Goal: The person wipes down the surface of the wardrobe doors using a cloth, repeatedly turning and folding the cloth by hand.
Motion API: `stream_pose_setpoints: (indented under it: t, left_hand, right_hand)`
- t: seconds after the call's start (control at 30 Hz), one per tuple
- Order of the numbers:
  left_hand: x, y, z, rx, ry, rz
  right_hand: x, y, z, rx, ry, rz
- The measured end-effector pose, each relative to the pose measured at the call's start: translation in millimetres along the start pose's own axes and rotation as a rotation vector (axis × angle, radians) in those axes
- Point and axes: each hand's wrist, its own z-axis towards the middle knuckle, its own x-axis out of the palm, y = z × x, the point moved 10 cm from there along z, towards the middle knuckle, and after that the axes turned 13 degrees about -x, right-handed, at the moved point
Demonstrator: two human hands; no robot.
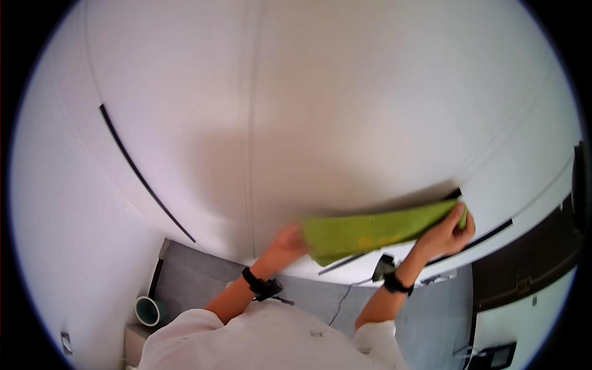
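Note:
A green cloth (364, 233) with faint yellowish lettering is stretched between my two hands in front of a tall white panel surface (320, 111). My left hand (290, 242) grips its left end; the fingers are blurred and partly behind the fabric. At the other end, my right hand (447, 235) is closed with the cloth pinched between thumb and fingers. A shadow falls on the panel beside the cloth, and I cannot tell whether the fabric touches it. Each wrist wears a black band.
Long black strips (145, 179) run along the white panels. Grey floor (197, 274) lies below, with a green-rimmed bucket (148, 311) at lower left. A cable (341, 302) crosses the floor near a dark object (383, 267). A dark brown door (524, 265) stands right.

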Motion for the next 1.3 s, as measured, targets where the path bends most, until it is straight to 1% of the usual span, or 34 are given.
stream_pose_setpoints:
  t: [0.03, 0.07, 0.1, 0.13, 0.17, 0.2, 0.27, 0.3, 0.33, 0.4, 0.43, 0.5, 0.53, 0.6, 0.63, 0.67, 0.73, 0.83, 0.87, 0.93, 0.97, 1.0, 1.03, 1.07, 1.13, 1.17, 1.23, 1.27, 1.3]
  left_hand:
    - [-4.4, -13.9, -1.3, 0.043, -0.062, 0.021]
    - [-15.2, -23.6, -8.7, 0.077, -0.141, 0.036]
    - [-34.3, -21.8, -9.7, 0.096, -0.204, 0.028]
    - [-68.4, -23.5, -7.8, 0.184, -0.323, 0.047]
    - [-91.7, -33.8, -9.9, 0.273, -0.432, 0.072]
    - [-113.5, -48.8, -20.6, 0.297, -0.469, 0.064]
    - [-153.6, -83.9, -41.7, 0.389, -0.453, -0.214]
    - [-159.4, -109.0, -56.1, 0.367, -0.438, -0.321]
    - [-164.7, -133.6, -71.0, 0.341, -0.418, -0.427]
    - [-217.8, -179.6, -111.4, 0.344, -0.679, -0.006]
    - [-225.7, -206.1, -126.5, 0.424, -0.771, 0.057]
    - [-256.5, -252.3, -160.6, 0.584, -0.975, 0.225]
    - [-274.3, -274.5, -177.6, 0.661, -1.088, 0.340]
    - [-293.4, -319.9, -212.0, 0.829, -1.287, 0.417]
    - [-299.4, -342.8, -225.1, 0.897, -1.371, 0.462]
    - [-302.1, -358.4, -236.9, 0.959, -1.452, 0.508]
    - [-308.8, -381.8, -239.3, 0.949, -1.455, 0.528]
    - [-312.0, -402.9, -239.1, 0.975, -1.441, 0.598]
    - [-307.8, -406.8, -235.2, 0.983, -1.418, 0.651]
    - [-313.6, -409.3, -230.1, 0.926, -1.416, 0.671]
    - [-313.3, -410.9, -228.3, 0.964, -1.368, 0.640]
    - [-314.4, -413.2, -226.8, 0.999, -1.315, 0.609]
    - [-314.0, -414.9, -225.7, 1.027, -1.326, 0.641]
    - [-299.9, -418.0, -226.8, 1.074, -1.454, 0.876]
    - [-288.8, -415.9, -229.2, 1.069, -1.594, 1.089]
    - [-284.7, -413.3, -230.1, 1.087, -1.607, 1.136]
    - [-281.1, -413.0, -225.4, 1.148, -1.622, 1.199]
    - [-285.2, -412.0, -224.1, 1.108, -1.616, 1.171]
    - [-290.5, -411.0, -222.6, 1.071, -1.609, 1.161]
  right_hand:
    - [-4.9, -3.7, -10.2, 0.076, 0.003, 0.053]
    - [-0.4, 7.1, -21.6, 0.104, 0.041, 0.053]
    - [6.8, 17.6, -34.6, 0.071, 0.117, 0.027]
    - [15.8, 15.2, -53.4, 0.127, 0.198, 0.032]
    - [22.4, 11.5, -68.3, 0.175, 0.285, -0.044]
    - [30.0, 16.2, -89.3, 0.205, 0.372, -0.133]
    - [51.7, 4.9, -138.6, 0.412, 0.474, 0.064]
    - [64.9, 19.8, -153.4, 0.354, 0.570, 0.117]
    - [73.4, 25.0, -172.5, 0.381, 0.609, 0.210]
    - [97.4, 81.5, -195.4, 0.227, 0.668, 0.323]
    - [105.4, 88.7, -202.5, 0.223, 0.674, 0.332]
    - [132.5, 137.8, -222.2, -0.028, 0.832, 0.449]
    - [142.8, 152.5, -229.3, -0.032, 0.840, 0.452]
    - [166.9, 202.7, -246.9, -0.211, 0.967, 0.556]
    - [175.9, 221.6, -252.4, -0.278, 0.975, 0.576]
    - [182.9, 232.2, -257.4, -0.277, 0.990, 0.562]
    - [198.7, 264.2, -276.7, -0.343, 1.068, 0.688]
    - [206.2, 276.0, -291.9, -0.356, 1.061, 0.740]
    - [208.8, 275.3, -293.6, -0.353, 1.058, 0.739]
    - [203.5, 275.4, -295.4, -0.346, 1.062, 0.728]
    - [202.2, 273.0, -296.1, -0.330, 1.068, 0.702]
    - [201.9, 274.0, -296.4, -0.304, 1.059, 0.711]
    - [200.5, 272.3, -296.5, -0.273, 1.050, 0.716]
    - [199.3, 265.0, -300.3, -0.245, 1.057, 0.676]
    - [181.5, 251.5, -307.8, -0.201, 0.993, 0.615]
    - [172.3, 246.5, -313.9, -0.176, 1.006, 0.574]
    - [171.4, 229.4, -331.4, 0.001, 1.040, 0.529]
    - [164.3, 224.1, -333.2, 0.014, 1.025, 0.505]
    - [158.8, 212.6, -339.5, 0.105, 1.031, 0.433]
